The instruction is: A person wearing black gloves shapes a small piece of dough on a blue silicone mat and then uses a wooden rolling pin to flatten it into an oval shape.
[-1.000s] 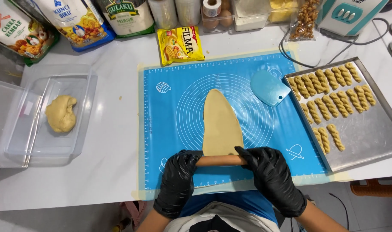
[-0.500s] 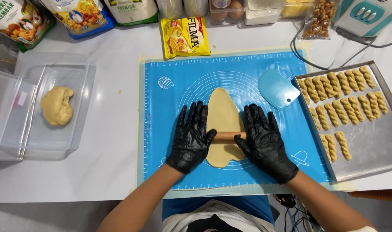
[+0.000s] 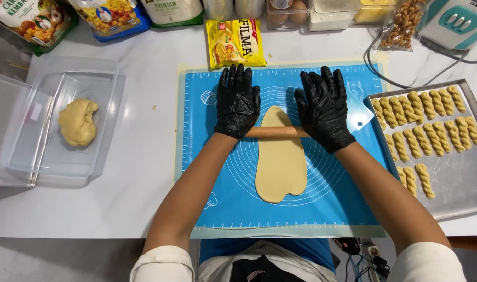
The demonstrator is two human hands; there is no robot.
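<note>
1. Lay crosswise on the blue mat (image 3: 207, 156): wooden rolling pin (image 3: 277, 132), long axis running left to right, ends hidden under both palms.
2. Pressed flat on the pin's left end, fingers spread, not clenched: left hand (image 3: 237, 102).
3. Pressed flat on the right end, likewise spread: right hand (image 3: 323, 108).
4. Stretched under the pin, between the hands: dough sheet (image 3: 280, 164), long axis running away from the body, wider lobed end nearest the body.
5. Just beyond the right hand: pale blue scraper (image 3: 361, 117).
</note>
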